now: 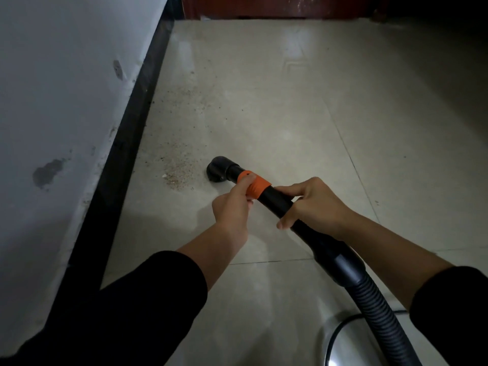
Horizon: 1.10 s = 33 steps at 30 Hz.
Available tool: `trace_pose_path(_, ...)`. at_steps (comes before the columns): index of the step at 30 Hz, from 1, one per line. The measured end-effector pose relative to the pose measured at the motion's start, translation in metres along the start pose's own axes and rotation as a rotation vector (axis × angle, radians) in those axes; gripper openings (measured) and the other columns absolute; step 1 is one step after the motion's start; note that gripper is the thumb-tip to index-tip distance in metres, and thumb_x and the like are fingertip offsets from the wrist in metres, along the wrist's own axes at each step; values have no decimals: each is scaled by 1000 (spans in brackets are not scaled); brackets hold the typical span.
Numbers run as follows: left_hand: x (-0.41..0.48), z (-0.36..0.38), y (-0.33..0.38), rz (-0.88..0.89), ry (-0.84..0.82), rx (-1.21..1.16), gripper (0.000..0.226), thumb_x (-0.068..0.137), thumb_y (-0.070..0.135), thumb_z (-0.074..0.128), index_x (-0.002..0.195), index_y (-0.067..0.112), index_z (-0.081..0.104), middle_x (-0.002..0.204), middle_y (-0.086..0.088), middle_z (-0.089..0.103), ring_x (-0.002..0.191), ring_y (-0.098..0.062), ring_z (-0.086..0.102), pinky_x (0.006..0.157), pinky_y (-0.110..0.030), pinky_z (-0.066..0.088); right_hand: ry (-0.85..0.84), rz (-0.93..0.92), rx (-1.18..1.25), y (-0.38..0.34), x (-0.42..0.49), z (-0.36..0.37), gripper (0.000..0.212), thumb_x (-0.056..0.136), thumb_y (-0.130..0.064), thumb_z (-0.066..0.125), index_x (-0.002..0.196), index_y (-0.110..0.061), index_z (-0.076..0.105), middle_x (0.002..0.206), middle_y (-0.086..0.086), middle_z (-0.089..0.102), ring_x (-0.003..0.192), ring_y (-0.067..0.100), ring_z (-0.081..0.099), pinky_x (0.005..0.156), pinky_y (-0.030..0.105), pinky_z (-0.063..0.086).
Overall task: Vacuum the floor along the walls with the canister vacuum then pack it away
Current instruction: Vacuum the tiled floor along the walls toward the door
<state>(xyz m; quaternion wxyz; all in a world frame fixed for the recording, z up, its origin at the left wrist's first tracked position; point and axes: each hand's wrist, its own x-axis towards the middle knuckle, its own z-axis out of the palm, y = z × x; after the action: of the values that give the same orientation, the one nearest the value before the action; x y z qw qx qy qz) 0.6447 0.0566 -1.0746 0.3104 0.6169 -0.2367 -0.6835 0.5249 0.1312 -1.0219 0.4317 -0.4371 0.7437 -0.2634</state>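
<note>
A black vacuum wand (pixel 280 204) with an orange band (pixel 260 186) points down-left at the tiled floor. Its round black nozzle (pixel 220 170) sits just right of a patch of sandy grit (pixel 178 175) near the wall. My left hand (pixel 233 207) grips the wand at the orange band. Further back, my right hand (pixel 310 207) holds the wand, fingers curled round it. A ribbed black hose (pixel 380 310) runs from the wand to the lower right, over the shiny canister body (pixel 340 342) at the bottom edge.
A white wall (pixel 52 114) with a black skirting board (pixel 132 138) runs along the left. Fine grit (pixel 190 101) is scattered on the tiles beside the skirting further ahead. A dark red door or cabinet base (pixel 264 6) closes the far end.
</note>
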Motion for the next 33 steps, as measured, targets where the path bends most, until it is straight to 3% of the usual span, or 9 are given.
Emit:
trace_pose_path(7, -6, -19, 3, 18, 9, -20, 25, 79, 31, 78, 80, 9, 66, 74, 0, 64, 68, -8, 58, 88, -25, 50, -37, -27, -6, -8, -3, 13, 52, 59, 0, 80, 101, -30, 77, 87, 6, 75, 63, 11, 61, 69, 26, 52)
trace_pose_path(13, -12, -32, 6, 23, 12, -40, 23, 81, 28, 77, 82, 8, 66, 74, -1, 64, 66, -7, 58, 90, -24, 50, -75, -31, -1, -13, -4, 21, 55, 59, 0, 80, 103, -32, 76, 83, 2, 76, 59, 7, 62, 64, 20, 51)
trace_pose_path(18, -12, -41, 8, 36, 36, -36, 23, 81, 29, 77, 78, 9, 66, 74, -1, 65, 68, -8, 58, 88, -26, 50, -87, -39, 7, -17, -4, 29, 52, 58, 0, 80, 100, -31, 77, 86, 7, 75, 63, 13, 63, 68, 28, 53)
trace_pose_path(22, -9, -48, 10, 33, 49, -42, 25, 80, 30, 78, 81, 8, 66, 74, -1, 64, 67, -8, 57, 89, -27, 49, -95, -44, -2, -21, -3, 36, 55, 60, 1, 80, 106, -30, 76, 84, 2, 75, 57, 7, 61, 63, 20, 50)
trace_pose_path(30, -4, -68, 17, 36, 115, -51, 23, 80, 31, 77, 79, 12, 64, 82, -2, 65, 75, -11, 61, 85, -26, 50, -112, -80, -7, -29, 4, 57, 56, 60, -2, 81, 108, -30, 75, 94, 2, 76, 71, 16, 67, 75, 28, 55)
trace_pose_path(33, -1, -75, 21, 41, 133, -86, 24, 80, 28, 77, 85, 8, 64, 83, -2, 64, 74, -11, 60, 82, -26, 50, -120, -86, -3, -34, 6, 66, 56, 60, -2, 81, 108, -30, 76, 89, 4, 75, 63, 11, 62, 68, 23, 52)
